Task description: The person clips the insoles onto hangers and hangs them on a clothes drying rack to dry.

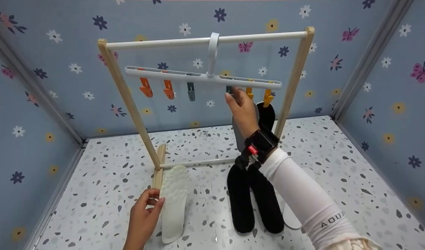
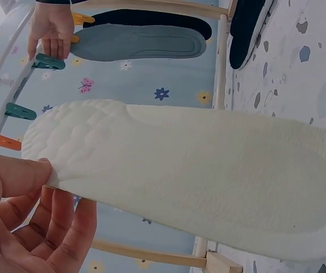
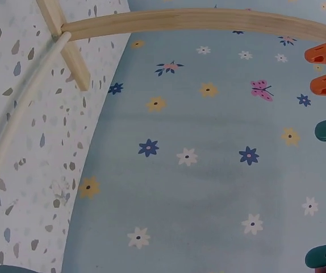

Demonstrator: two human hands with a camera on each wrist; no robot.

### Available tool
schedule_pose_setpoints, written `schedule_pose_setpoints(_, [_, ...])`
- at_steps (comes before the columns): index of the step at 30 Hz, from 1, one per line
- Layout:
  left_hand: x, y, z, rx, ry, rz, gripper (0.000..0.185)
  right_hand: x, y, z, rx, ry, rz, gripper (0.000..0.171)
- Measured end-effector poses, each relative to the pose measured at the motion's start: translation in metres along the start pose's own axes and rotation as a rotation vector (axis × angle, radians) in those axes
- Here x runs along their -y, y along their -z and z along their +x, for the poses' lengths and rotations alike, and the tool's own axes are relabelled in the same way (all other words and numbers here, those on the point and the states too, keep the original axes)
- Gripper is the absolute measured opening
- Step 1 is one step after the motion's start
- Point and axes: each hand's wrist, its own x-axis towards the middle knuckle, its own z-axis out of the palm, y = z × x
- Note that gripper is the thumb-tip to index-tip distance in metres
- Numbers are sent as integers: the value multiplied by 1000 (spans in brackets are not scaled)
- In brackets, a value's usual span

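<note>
My left hand (image 1: 146, 213) pinches a cream-white insole (image 2: 197, 176) at its edge near the quilted end, thumb on top and fingers beneath. My right hand (image 1: 243, 109) is raised to the hanger (image 1: 171, 75), its thumb and fingertips on a dark green clip (image 1: 229, 90). In the right wrist view a fingertip shows beside that green clip (image 3: 325, 256). A grey insole (image 2: 140, 42) and a black insole (image 1: 267, 116) hang from the yellow clips (image 1: 268, 99) right of this hand. The grey one is partly hidden behind the hand in the head view.
Two orange clips (image 1: 168, 90) and another green clip (image 1: 191, 92) hang on the hanger's left half. The wooden rack (image 1: 124, 90) carries the hanger on its white top rod (image 1: 157, 43). Black insoles (image 1: 241, 201) and a white one (image 1: 292, 217) lie on the speckled table (image 1: 105, 201).
</note>
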Motion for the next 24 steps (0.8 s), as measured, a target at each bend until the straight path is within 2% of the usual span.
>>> schedule_pose_setpoints(5, [-1,0,-3,-11,6,-20,21,0,-2,0,18,31,-5,47])
schedule_pose_setpoints(12, [-6,-1,-3,1,-3,-46,22,-1,1,1,-3,43,-5,43])
schedule_pose_setpoints(18, [-11,-3,0,6,-36,-78,20,1,5,1,10,52,-26,42])
schedule_pose_setpoints(24, [-18,-13,1,19,-75,-104,24,3,10,0,-1,64,-75,40])
